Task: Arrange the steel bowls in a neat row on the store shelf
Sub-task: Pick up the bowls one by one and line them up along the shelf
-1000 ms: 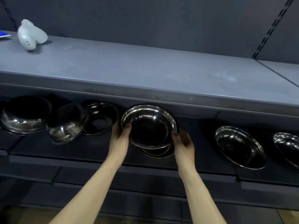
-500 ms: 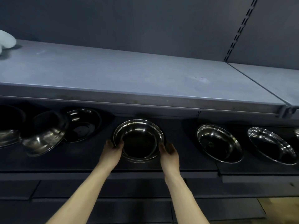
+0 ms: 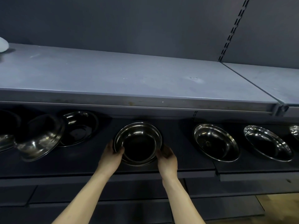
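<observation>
Both hands [image 3: 111, 156] grip the steel bowl [image 3: 138, 143], seemingly two stacked

You face a dark lower shelf [image 3: 186, 165] carrying steel bowls propped on edge: three crowded at the left [image 3: 40, 138], one in the middle [image 3: 138, 143], more spaced out to the right [image 3: 216, 141]. The grey upper shelf [image 3: 129, 78] bears a white object [image 3: 2, 44] at its left end.

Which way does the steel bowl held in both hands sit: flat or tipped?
Tipped. The steel bowl shows its open inside toward the camera, gripped at its rim by left hand and right hand.
</observation>
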A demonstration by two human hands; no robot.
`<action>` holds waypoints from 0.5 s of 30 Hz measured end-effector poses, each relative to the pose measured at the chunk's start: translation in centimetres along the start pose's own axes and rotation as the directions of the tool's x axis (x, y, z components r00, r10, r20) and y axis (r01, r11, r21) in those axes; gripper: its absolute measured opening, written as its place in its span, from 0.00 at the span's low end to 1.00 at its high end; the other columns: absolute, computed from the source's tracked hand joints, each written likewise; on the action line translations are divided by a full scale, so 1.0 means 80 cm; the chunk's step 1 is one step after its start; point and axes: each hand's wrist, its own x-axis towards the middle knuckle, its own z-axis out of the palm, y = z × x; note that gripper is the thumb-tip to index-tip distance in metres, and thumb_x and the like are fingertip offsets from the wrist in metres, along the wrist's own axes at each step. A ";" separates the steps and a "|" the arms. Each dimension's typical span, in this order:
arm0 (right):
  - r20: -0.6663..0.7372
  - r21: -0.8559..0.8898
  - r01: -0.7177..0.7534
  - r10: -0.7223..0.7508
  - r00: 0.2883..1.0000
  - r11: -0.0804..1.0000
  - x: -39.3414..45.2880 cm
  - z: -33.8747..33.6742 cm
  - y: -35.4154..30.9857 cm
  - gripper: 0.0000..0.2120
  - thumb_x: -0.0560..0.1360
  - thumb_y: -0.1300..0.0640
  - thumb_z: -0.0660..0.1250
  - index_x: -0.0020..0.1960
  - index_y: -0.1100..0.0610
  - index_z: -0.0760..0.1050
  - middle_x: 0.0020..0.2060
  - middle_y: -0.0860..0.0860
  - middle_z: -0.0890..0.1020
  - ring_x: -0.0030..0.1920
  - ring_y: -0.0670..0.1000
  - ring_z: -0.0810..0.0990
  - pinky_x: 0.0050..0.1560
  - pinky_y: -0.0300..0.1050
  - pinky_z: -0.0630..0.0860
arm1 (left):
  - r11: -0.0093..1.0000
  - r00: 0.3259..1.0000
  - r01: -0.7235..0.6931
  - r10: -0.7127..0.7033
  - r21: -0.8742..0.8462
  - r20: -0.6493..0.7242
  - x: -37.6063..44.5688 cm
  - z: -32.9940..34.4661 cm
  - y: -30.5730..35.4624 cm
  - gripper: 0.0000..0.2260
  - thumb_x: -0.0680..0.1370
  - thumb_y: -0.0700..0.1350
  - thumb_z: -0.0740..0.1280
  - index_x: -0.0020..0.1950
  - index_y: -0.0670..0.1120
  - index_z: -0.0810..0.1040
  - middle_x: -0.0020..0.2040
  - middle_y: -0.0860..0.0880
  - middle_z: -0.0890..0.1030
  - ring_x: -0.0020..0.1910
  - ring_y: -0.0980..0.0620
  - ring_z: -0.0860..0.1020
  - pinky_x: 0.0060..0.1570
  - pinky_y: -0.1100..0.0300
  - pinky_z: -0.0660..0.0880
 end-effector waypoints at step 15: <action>-0.181 0.053 -0.037 0.046 0.982 0.998 0.021 -0.024 0.007 0.29 0.78 0.58 0.72 0.77 0.52 0.70 0.68 0.49 0.80 0.69 0.51 0.78 0.71 0.48 0.73 | 0.991 0.963 -0.097 0.116 -0.089 0.243 -0.014 0.008 0.002 0.22 0.78 0.54 0.67 0.66 0.72 0.62 0.64 0.67 0.68 0.70 0.59 0.66 0.68 0.58 0.63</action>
